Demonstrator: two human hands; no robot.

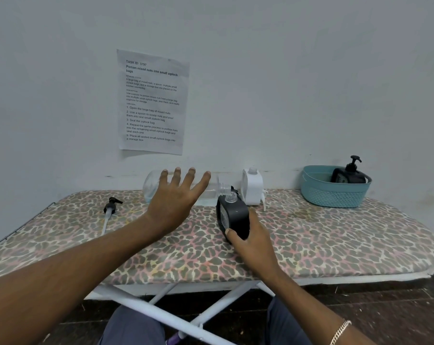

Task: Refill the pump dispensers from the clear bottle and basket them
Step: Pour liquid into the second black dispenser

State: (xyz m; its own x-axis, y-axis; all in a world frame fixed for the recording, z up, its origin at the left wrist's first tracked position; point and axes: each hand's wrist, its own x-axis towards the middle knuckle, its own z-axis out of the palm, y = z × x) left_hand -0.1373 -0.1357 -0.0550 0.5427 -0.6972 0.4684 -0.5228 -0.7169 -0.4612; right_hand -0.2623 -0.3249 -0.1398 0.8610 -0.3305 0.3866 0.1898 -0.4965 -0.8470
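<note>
1. The right hand (254,241) gripped the black dispenser (233,217) near the ironing board's (335,235) back edge to steady it.
2. The left hand (176,197) was spread over the sideways clear bottle (150,188), whose mouth met the dispenser's neck.
3. The basket (335,195) sat at the back right corner.

The tabletop (335,245) wears a leopard print: grey-brown spots on cream, flushed with pink. The basket (335,195) is teal, its lower wall a fine lattice. The basketed dispenser (349,175) and the nearer dispenser (235,216) are both black; the third dispenser (252,188) is white. The clear bottle (150,189) shows a pale blue tint. The loose pump (112,206) is black with a whitish tube.
</note>
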